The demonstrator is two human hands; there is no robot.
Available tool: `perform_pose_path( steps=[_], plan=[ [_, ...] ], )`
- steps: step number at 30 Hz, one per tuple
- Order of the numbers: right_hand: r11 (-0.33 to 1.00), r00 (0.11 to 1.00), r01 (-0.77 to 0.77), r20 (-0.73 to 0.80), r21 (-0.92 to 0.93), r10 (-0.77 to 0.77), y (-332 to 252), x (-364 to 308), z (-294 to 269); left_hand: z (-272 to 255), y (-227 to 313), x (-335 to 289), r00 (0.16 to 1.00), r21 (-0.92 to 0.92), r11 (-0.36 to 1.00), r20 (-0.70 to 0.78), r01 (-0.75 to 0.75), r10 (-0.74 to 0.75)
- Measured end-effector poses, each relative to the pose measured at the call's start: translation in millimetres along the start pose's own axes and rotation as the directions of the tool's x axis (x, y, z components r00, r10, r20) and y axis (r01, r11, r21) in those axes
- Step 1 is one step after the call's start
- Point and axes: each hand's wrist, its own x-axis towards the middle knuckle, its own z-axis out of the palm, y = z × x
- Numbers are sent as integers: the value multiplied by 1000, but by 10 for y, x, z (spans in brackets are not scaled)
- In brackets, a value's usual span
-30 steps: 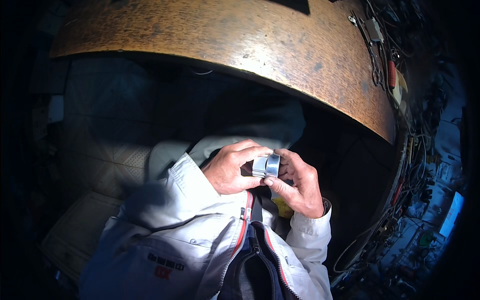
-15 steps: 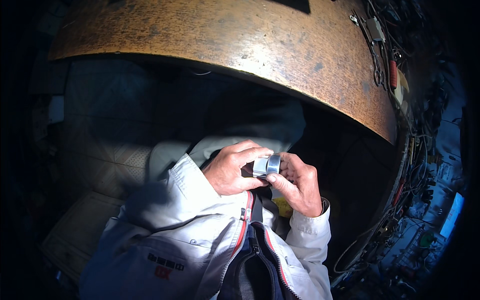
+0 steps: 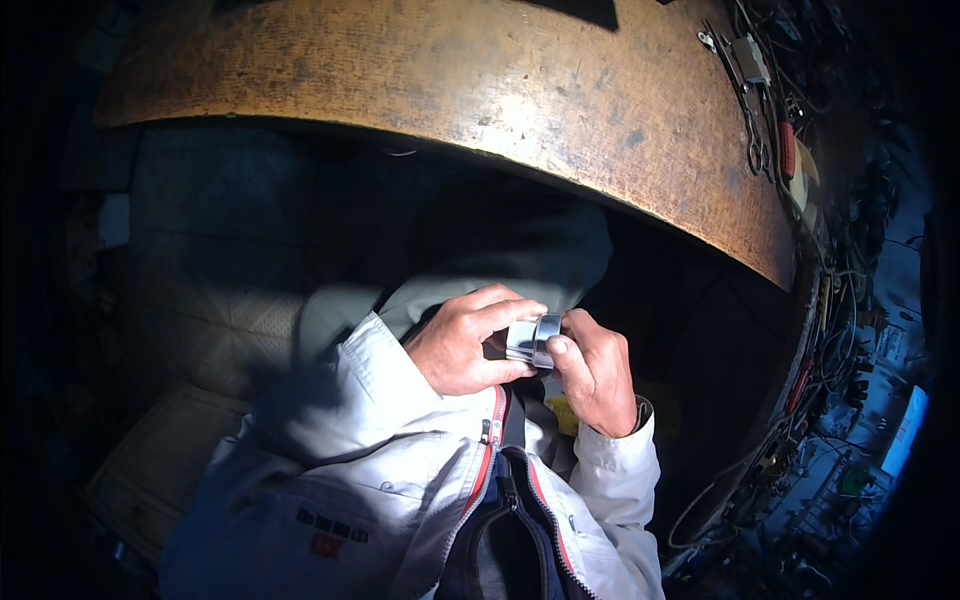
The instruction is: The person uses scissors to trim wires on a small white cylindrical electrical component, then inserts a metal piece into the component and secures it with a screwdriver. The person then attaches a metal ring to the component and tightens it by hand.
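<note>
In front of my chest, below the table's near edge, both hands hold a small silver metal cylinder (image 3: 525, 341). It lies sideways, with a wider shiny band around its right part. My left hand (image 3: 462, 342) pinches the left part between thumb and fingers. Around the banded right end, my right hand (image 3: 600, 375) is closed, its thumb on the band and its fingers curled behind. The cylinder's far side and right end are hidden by my fingers, and its exact kind does not show.
A worn brown wooden table (image 3: 400, 75) curves across the far side. On its right lie scissors (image 3: 757, 150), a red-handled tool (image 3: 787, 150) and a small grey box (image 3: 750, 60). Tangled cables (image 3: 835, 370) crowd the far right. Something yellow (image 3: 563, 415) shows beneath my right hand.
My right thumb has moved up along the band and its fingers have curled in more. The cylinder has turned slightly. My left hand keeps nearly the same place.
</note>
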Motion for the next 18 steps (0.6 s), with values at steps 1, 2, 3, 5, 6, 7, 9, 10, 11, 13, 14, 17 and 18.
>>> perform_pose_path(
  steps=[1, 2, 3, 5, 6, 7, 9, 10, 11, 13, 14, 17, 18],
  plan=[
    [988, 999, 44, -5, 151, -43, -2, -10, 1, 3, 2, 2, 1000, 8, 1000, -4, -8, 8],
    [951, 996, 87, -15, 298, -86, -7, -28, 2, 4, 2, 2, 1000, 16, 1000, -7, -15, 15],
    [960, 994, 97, 18, 262, -106, -14, -42, -38, 0, -35, -9, 1000, 3, 1000, -4, 5, -5],
    [967, 987, 143, 45, 211, -155, 3, -53, -82, -3, -25, -16, 1000, 19, 1000, 8, 12, -12],
    [964, 981, 177, 41, 197, -189, 20, -44, -82, -7, -18, -17, 1000, 27, 1000, 14, 15, -16],
    [975, 988, 141, 42, 172, -150, 1, -45, -85, -13, -11, -11, 999, 30, 999, 23, 24, -25],
    [990, 996, 69, 43, 122, -75, -68, -48, -61, -12, -23, -22, 999, 24, 999, 27, 23, -24],
    [994, 995, 95, -10, 58, -95, -71, -34, -21, -24, -19, -15, 999, 28, 999, 23, 21, -22],
    [994, 994, 111, -25, -6, -111, -51, -17, -3, -13, -9, -3, 999, 109, 993, -5, -50, 51],
    [993, 993, 117, -31, -29, -118, -69, 7, -5, -24, 15, -13, 999, 107, 993, -7, -44, 45],
    [992, 992, 121, -11, -27, -122, -98, 22, -35, -44, -7, -2, 998, 109, 992, -7, -58, 59],
    [984, 981, 175, -81, 4, -175, -84, -34, 21, 38, -104, -63, 1000, -16, 1000, 9, 13, -12],
    [991, 989, 132, -69, 11, -131, -94, -55, 18, 43, -101, -59, 1000, -10, 1000, 14, 16, -16]
  ],
)
